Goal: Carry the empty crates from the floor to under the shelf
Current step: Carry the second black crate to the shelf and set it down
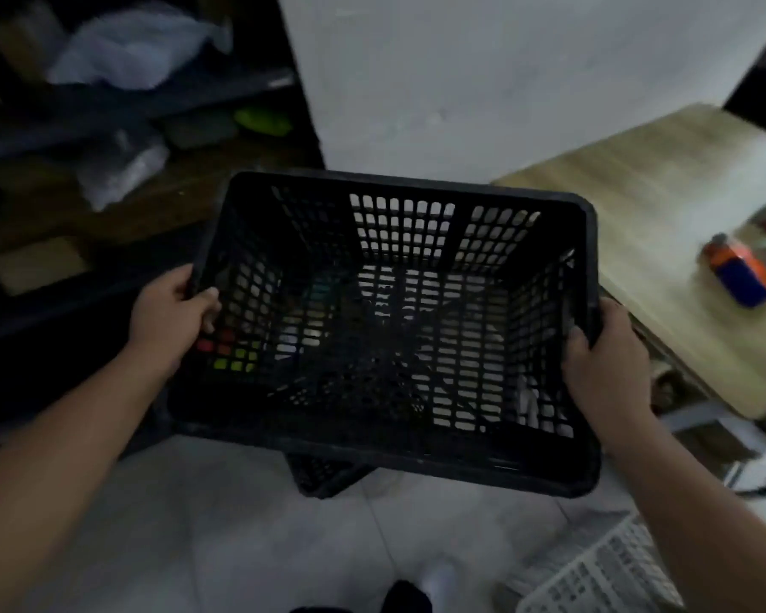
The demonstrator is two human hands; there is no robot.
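Observation:
I hold a black slotted plastic crate point(390, 449) in the air in front of me, its open top facing me and nothing inside it. My left hand point(169, 320) grips its left rim and my right hand point(602, 373) grips its right rim. Below it on the floor a second black crate point(323, 475) shows only a corner. The dark shelf unit point(142, 104) stands at the left, with bags and boxes on its boards. A white crate point(606, 572) lies on the floor at the bottom right.
A wooden table point(664, 205) stands at the right with an orange and blue object point(744, 276) on it. A white wall fills the back. The floor is pale tile. My foot in a white sock point(438, 577) shows at the bottom.

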